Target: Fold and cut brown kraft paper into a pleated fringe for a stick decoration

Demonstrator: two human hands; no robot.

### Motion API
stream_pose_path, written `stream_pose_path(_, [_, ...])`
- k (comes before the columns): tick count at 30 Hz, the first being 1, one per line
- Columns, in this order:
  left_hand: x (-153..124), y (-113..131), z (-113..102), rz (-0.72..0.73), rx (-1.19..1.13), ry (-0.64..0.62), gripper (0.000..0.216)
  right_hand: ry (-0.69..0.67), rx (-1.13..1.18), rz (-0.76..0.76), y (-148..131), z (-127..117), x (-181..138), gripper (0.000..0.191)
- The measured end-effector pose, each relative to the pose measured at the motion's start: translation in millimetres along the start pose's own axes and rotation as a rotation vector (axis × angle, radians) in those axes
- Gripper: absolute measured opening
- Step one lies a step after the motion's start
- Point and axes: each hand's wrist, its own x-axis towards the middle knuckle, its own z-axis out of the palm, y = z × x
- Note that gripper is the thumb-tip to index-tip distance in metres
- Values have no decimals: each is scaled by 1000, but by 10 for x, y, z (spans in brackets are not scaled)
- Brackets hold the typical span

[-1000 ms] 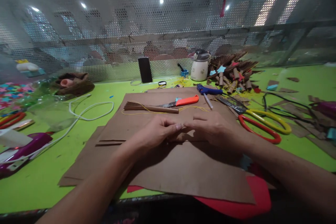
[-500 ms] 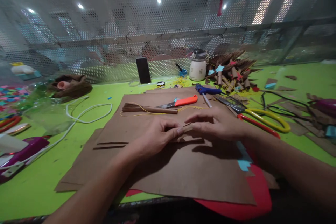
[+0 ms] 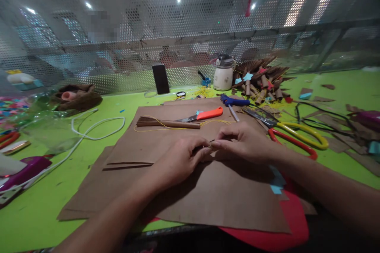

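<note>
My left hand (image 3: 184, 158) and my right hand (image 3: 245, 142) meet above brown paper sheets (image 3: 118, 189). Both sets of fingertips pinch a small brown paper piece (image 3: 211, 141); only its thin edge shows, the rest being hidden by the fingers. Just beyond them lies a rolled paper stick with a fringed end (image 3: 169, 122), a yellow thread trailing around it. A utility knife with an orange handle (image 3: 209, 113) rests behind the stick. A blue glue gun (image 3: 234, 101) is past my right hand, and scissors with yellow and red handles (image 3: 303, 137) lie to its right.
A white jar with a grey lid (image 3: 223, 77), a leaning phone (image 3: 160, 79) and a heap of brown paper fans and rolls (image 3: 264, 81) stand along the mesh screen (image 3: 133, 31). A white cable (image 3: 80, 138) loops at left. Paper scraps (image 3: 353, 156) lie at right.
My fingertips have drawn closer together around the small paper piece, so less of it shows. The right fingers have curled in. The view has shifted slightly.
</note>
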Motion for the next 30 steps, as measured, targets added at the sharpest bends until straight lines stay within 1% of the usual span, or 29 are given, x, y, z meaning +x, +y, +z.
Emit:
stream_pose_path(2, [0,11,1,-13,-18,-8,28,-3,-30,-63,-10,17,-5,19])
stream_pose_path(4, [4,19,5,-19,-35,1,25,-15,-5,-128,-21,33,-11,17])
stream_pose_path(6, [9,27,6,-31,-46,8,23,-15,1,-161,-29,41,-18,16])
stream_pose_path(8, [13,31,1,-47,-48,4,23,2,-38,-157,-33,39,-27,16])
stream_pose_path(12, [15,1,-17,-75,-71,-49,28,17,-79,-131,-25,3,-31,18])
stream_pose_path(14, [13,-35,-18,-84,-101,-59,31,25,-56,-104,-17,-21,-23,20])
stream_pose_path(16, [10,-72,-13,-92,-127,-58,32,34,-11,-40,-7,-39,-8,21])
stream_pose_path(20, [9,-98,-6,-123,-166,-59,31,24,172,124,36,-50,22,25])
stream_pose_path(23, [14,-84,-21,-148,-187,-50,32,33,287,209,98,-47,38,26])
stream_pose_path(26, [16,-71,-44,-175,-205,-57,32,32,339,245,151,-54,46,30])
stream_pose_path(30, [4,-84,-67,-215,-262,-80,34,-37,455,256,175,-88,39,34])
